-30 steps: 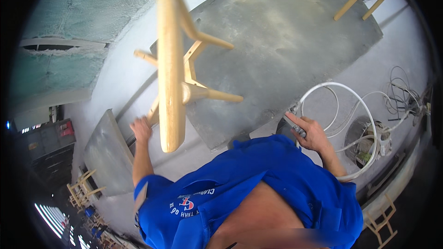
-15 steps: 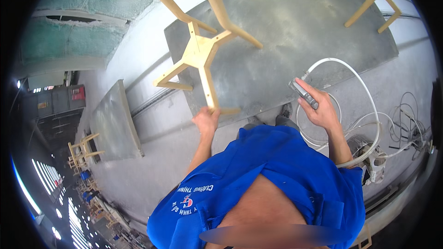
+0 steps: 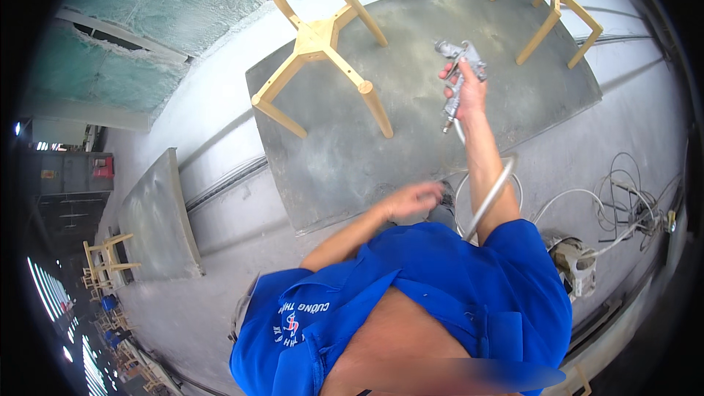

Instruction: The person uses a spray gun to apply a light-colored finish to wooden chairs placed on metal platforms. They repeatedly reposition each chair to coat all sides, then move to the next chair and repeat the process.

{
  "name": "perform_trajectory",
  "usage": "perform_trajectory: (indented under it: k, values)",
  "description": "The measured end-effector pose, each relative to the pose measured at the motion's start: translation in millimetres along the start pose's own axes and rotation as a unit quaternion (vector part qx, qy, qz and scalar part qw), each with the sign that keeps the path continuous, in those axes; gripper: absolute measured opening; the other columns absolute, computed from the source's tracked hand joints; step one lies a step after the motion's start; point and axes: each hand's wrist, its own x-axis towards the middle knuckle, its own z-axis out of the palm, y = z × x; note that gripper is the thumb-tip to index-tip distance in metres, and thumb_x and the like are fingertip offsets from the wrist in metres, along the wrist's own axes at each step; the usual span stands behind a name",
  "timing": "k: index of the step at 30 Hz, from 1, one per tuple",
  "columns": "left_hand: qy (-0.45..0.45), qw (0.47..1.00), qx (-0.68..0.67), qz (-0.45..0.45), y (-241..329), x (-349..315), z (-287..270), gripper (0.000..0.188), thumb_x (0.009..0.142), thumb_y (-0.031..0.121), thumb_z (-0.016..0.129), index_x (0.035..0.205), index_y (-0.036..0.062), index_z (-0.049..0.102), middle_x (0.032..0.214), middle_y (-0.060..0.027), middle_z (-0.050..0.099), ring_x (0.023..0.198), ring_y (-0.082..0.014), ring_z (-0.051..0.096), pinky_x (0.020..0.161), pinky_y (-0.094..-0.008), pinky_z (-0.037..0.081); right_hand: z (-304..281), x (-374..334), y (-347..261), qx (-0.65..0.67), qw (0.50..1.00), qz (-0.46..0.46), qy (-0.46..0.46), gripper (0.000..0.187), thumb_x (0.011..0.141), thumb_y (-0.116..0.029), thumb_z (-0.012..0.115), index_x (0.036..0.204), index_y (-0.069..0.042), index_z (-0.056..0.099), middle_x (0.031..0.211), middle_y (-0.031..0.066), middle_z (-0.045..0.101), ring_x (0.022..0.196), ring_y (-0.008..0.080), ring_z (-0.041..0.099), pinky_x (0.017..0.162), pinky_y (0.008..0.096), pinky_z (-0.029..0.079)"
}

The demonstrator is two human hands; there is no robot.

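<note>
Right hand (image 3: 473, 97), fingers wrapped around a spray gun (image 3: 471, 60), partly hiding its handle; left hand (image 3: 411, 202), blurred, fingers extended; chair (image 3: 315, 39), top cut off.

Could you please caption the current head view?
Spray gun in right hand, left hand empty, wooden chair frames standing on grey board.

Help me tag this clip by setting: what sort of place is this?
Probably a furniture workshop's spray-finishing area: the right hand holds a spray gun with a hose, and chair frames stand nearby.
</note>
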Motion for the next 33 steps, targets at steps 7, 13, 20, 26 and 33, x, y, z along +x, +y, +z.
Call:
perform_trajectory:
  k: [7, 13, 20, 26, 33]
  values:
    - [-0.181, 0.954, -0.198, -0.136, 9.1, 27.8, 67.0, 0.049, 0.101, 0.028, 0.064, 0.144, 0.0081, 0.056, 0.144, -0.0083, 0.059, 0.135, -0.0207, 0.051, 0.115, -0.0371, 0.038, -71.8, 66.9, 72.2, -0.076, 0.973, 0.164, 0.142, 0.02, 0.102, -0.022, 0.059, 0.119, -0.01, 0.058, 0.086, 0.0055, 0.066, 0.069, 0.0166, 0.067, 0.043, 0.0275, 0.043]
    - [-0.129, 0.98, -0.106, -0.106, 45.7, 96.5, 93.5, 0.055, 0.097, 0.023, 0.066, 0.148, 0.0077, 0.052, 0.142, -0.01, 0.06, 0.132, -0.0229, 0.054, 0.112, -0.0372, 0.042, -65.0, 70.6, -2.1, 0.007, 0.994, 0.113, -0.007, 0.025, 0.102, -0.024, 0.059, 0.12, -0.008, 0.057, 0.089, 0.0063, 0.066, 0.074, 0.0164, 0.068, 0.043, 0.027, 0.043]
    - [-0.306, 0.948, -0.059, -0.069, 61.7, 142.4, 105.7, 0.049, 0.097, 0.018, 0.064, 0.143, 0.0041, 0.057, 0.134, -0.0158, 0.066, 0.124, -0.0233, 0.06, 0.106, -0.0352, 0.045, -36.5, 68.4, -71.0, 0.184, 0.963, 0.033, -0.193, 0.037, 0.106, -0.028, 0.055, 0.141, -0.015, 0.05, 0.097, 0.0063, 0.065, 0.088, 0.0172, 0.067, 0.044, 0.0234, 0.044]
    - [-0.267, 0.94, -0.166, -0.131, 60.4, 129.5, 116.1, 0.036, 0.1, 0.021, 0.063, 0.13, 0.0008, 0.064, 0.115, -0.0091, 0.071, 0.108, -0.0165, 0.062, 0.098, -0.0329, 0.048, -54.0, 76.9, -81.9, 0.061, 0.99, 0.021, -0.128, 0.031, 0.102, -0.025, 0.059, 0.129, -0.01, 0.057, 0.092, 0.006, 0.066, 0.082, 0.0172, 0.068, 0.042, 0.025, 0.043]
    - [-0.088, 0.995, 0.021, -0.045, 122.3, 137.4, 75.0, 0.021, 0.104, 0.025, 0.058, 0.114, 0.0069, 0.061, 0.098, -0.0082, 0.066, 0.095, -0.0209, 0.062, 0.088, -0.0359, 0.048, -31.7, 75.7, -249.1, -0.068, 0.948, -0.266, -0.158, 0.03, 0.102, -0.024, 0.06, 0.126, -0.007, 0.059, 0.093, 0.006, 0.066, 0.082, 0.015, 0.068, 0.044, 0.0234, 0.043]
